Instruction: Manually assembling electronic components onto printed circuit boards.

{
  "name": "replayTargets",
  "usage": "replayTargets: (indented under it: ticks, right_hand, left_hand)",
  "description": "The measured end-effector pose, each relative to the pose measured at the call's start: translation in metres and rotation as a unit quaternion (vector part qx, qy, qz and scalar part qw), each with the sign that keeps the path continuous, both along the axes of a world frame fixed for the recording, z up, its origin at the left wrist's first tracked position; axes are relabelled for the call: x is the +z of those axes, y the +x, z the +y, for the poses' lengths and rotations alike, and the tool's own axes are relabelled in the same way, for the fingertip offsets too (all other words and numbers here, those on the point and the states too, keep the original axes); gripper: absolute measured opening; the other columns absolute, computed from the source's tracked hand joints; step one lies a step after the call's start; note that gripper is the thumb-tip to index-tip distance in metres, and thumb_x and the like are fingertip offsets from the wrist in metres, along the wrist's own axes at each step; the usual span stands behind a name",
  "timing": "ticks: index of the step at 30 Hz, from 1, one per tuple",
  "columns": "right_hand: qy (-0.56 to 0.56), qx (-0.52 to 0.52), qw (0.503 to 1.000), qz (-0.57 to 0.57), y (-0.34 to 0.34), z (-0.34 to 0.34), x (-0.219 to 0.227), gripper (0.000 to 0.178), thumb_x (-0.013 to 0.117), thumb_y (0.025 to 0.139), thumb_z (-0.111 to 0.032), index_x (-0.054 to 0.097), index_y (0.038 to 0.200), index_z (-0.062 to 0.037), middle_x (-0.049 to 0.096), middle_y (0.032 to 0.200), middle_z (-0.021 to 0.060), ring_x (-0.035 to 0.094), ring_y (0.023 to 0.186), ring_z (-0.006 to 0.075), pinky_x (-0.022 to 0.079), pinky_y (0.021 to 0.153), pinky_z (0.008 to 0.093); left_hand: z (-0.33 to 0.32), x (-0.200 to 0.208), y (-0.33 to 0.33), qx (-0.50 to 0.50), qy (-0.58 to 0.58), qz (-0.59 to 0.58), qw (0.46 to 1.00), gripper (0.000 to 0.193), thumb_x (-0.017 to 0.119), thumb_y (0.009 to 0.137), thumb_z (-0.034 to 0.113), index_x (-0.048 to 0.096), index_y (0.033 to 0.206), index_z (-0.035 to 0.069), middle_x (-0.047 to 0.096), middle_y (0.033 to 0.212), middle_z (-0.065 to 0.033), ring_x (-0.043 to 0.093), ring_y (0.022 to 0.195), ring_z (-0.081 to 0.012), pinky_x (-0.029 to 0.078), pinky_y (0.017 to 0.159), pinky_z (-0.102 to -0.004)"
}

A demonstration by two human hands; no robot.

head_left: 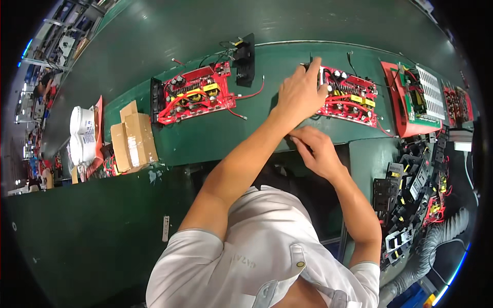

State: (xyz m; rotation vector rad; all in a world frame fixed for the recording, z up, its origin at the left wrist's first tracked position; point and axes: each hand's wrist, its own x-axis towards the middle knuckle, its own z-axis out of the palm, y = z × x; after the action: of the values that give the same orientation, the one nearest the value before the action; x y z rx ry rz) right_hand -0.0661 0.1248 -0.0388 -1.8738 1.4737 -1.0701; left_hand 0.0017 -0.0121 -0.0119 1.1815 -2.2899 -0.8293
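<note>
My left hand (300, 95) is closed over the left end of a red circuit board (352, 97) on the green bench. Its thumb and forefinger lie along the board's edge, and a dark part shows just behind the fingertips. Yellow-wrapped components, capacitors and red wires cover the board. Closer to me, my right hand (319, 151) is at the bench's front edge, below the left wrist. Its fingers are bent together, and whatever they pinch is hidden.
A similar red board (197, 95) with a black end panel lies to the left, near an upright black panel (245, 59) with wires. Farther left are a cardboard box (133, 138) and white tubs (83, 134). At right are a silver-covered assembly (429, 92) and several black housings (395, 190).
</note>
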Motion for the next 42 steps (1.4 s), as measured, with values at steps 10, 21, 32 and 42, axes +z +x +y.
replayTargets:
  ticks: [10, 21, 32, 42]
  right_hand:
    - [0.022, -0.032, 0.999, -0.027, -0.003, 0.006, 0.002, 0.021, 0.061, 0.088, 0.003, 0.068, 0.108, 0.0014, 0.066, 0.089, 0.0157, 0.062, 0.079, 0.0316, 0.05, 0.073, 0.0364]
    - [0.077, -0.071, 0.994, 0.019, 0.01, -0.004, 0.018, 0.013, 0.06, 0.091, 0.001, 0.066, 0.102, 0.0047, 0.061, 0.085, 0.0144, 0.059, 0.074, 0.0264, 0.046, 0.068, 0.0321]
    - [0.076, -0.017, 0.991, 0.106, 0.066, -0.073, 0.041, 0.047, 0.075, 0.078, -0.002, 0.059, 0.122, 0.0016, 0.057, 0.114, 0.0148, 0.06, 0.1, 0.0327, 0.049, 0.085, 0.0378]
    - [0.075, -0.014, 0.985, 0.154, 0.092, -0.094, 0.015, 0.012, 0.068, 0.083, -0.006, 0.061, 0.09, -0.0018, 0.061, 0.082, 0.0153, 0.062, 0.077, 0.0366, 0.051, 0.069, 0.044]
  left_hand:
    - [-0.018, 0.039, 0.114, -0.057, -0.123, -0.009, 0.991, 0.041, 0.072, 0.084, 0.014, 0.064, 0.123, 0.005, 0.066, 0.114, -0.0143, 0.062, 0.105, -0.0348, 0.049, 0.09, -0.0421]
    - [-0.034, 0.019, 0.188, -0.052, -0.173, 0.011, 0.983, 0.018, 0.069, 0.08, 0.008, 0.075, 0.098, 0.009, 0.068, 0.091, -0.0066, 0.06, 0.089, -0.028, 0.045, 0.082, -0.0404]
    - [-0.018, 0.02, 0.233, -0.182, 0.124, 0.118, 0.968, 0.014, 0.072, 0.081, 0.009, 0.074, 0.095, 0.005, 0.066, 0.087, -0.0097, 0.066, 0.08, -0.0261, 0.052, 0.07, -0.0362]
    - [0.0, 0.01, 0.262, -0.062, 0.254, 0.135, 0.956, 0.019, 0.071, 0.084, 0.002, 0.072, 0.103, 0.002, 0.066, 0.088, -0.0074, 0.068, 0.077, -0.0168, 0.053, 0.068, -0.0291]
